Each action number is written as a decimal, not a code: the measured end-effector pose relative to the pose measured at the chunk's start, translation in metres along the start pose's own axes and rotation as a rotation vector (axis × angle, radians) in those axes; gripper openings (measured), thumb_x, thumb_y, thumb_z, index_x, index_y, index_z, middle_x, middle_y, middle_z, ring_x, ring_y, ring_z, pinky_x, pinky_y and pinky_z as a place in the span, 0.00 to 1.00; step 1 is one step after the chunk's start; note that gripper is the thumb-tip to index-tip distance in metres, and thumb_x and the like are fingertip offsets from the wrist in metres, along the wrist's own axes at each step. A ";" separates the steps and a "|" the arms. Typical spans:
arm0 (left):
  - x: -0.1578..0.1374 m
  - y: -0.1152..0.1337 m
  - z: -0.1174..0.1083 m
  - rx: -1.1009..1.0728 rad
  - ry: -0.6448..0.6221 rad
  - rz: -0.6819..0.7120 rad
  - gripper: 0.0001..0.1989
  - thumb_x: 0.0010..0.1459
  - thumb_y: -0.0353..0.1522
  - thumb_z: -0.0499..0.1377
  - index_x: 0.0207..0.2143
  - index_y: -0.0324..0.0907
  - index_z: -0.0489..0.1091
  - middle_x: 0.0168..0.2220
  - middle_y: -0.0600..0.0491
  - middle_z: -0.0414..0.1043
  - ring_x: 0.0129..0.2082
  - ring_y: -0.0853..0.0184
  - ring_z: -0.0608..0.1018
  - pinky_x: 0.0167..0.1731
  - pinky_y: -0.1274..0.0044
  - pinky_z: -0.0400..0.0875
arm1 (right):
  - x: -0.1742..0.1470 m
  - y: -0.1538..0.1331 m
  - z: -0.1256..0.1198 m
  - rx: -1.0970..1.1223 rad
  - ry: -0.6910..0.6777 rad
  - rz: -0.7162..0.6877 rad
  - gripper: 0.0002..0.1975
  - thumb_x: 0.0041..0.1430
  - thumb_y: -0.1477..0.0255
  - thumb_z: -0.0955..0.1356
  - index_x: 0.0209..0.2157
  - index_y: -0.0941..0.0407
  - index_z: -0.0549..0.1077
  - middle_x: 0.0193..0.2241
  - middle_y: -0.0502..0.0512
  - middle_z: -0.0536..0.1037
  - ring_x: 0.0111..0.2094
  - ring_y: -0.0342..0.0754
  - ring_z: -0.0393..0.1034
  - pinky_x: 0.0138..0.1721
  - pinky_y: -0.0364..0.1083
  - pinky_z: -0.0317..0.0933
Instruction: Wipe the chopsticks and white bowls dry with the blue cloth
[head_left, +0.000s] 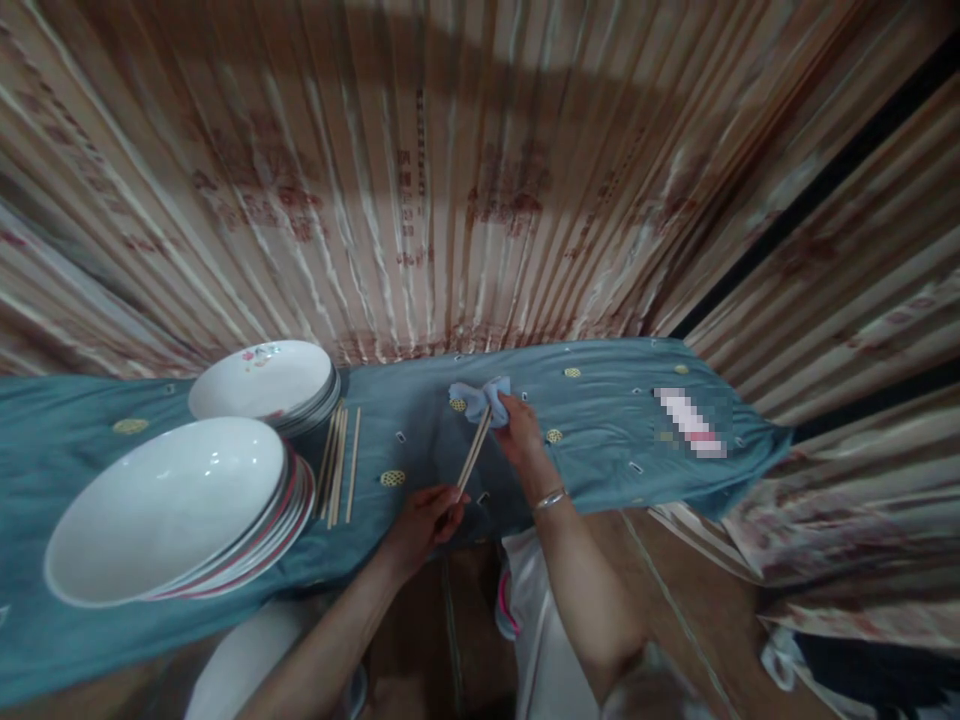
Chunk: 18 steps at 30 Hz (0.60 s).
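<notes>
A pair of light wooden chopsticks (473,452) slants between my two hands above the table. My left hand (431,518) is closed around their lower ends. A light blue cloth (491,400) is pinched in my right hand (519,428) and wraps the upper ends of the chopsticks. One side of the cloth hangs loose to the left. More chopsticks (337,470) lie side by side on the tablecloth, left of my hands, with one a little apart from the others.
A stack of large white bowls (169,510) stands at the front left, with a stack of flower-patterned plates (262,380) behind it. A blurred-out pale object (690,422) lies on the right of the blue-green tablecloth (600,400). Pleated curtains (450,200) hang behind the table.
</notes>
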<state>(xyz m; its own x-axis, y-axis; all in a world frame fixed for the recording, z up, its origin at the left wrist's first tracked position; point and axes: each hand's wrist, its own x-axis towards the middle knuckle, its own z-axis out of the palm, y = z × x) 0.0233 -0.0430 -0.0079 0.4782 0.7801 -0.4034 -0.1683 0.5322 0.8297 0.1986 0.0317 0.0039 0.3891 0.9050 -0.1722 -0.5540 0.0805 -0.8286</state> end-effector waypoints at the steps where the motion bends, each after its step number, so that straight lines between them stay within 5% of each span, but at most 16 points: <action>1: 0.000 0.000 0.000 -0.003 -0.003 -0.005 0.22 0.38 0.47 0.67 0.25 0.36 0.73 0.15 0.60 0.60 0.13 0.80 0.55 0.14 0.82 0.42 | 0.000 0.000 0.000 0.005 0.000 0.000 0.03 0.48 0.72 0.68 0.23 0.54 0.73 0.19 0.45 0.74 0.22 0.41 0.66 0.28 0.42 0.63; 18: 0.014 0.018 -0.019 -0.179 0.067 0.083 0.22 0.36 0.43 0.70 0.27 0.35 0.70 0.16 0.61 0.60 0.14 0.82 0.57 0.13 0.86 0.44 | -0.052 0.041 0.032 -0.033 -0.244 0.197 0.12 0.36 0.64 0.75 0.21 0.58 0.76 0.15 0.44 0.72 0.17 0.37 0.58 0.21 0.39 0.53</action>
<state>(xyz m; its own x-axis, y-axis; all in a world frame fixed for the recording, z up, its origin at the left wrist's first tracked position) 0.0105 -0.0162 -0.0064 0.3991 0.8408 -0.3658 -0.3584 0.5102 0.7818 0.1321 0.0018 -0.0037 0.0865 0.9756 -0.2018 -0.5759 -0.1164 -0.8092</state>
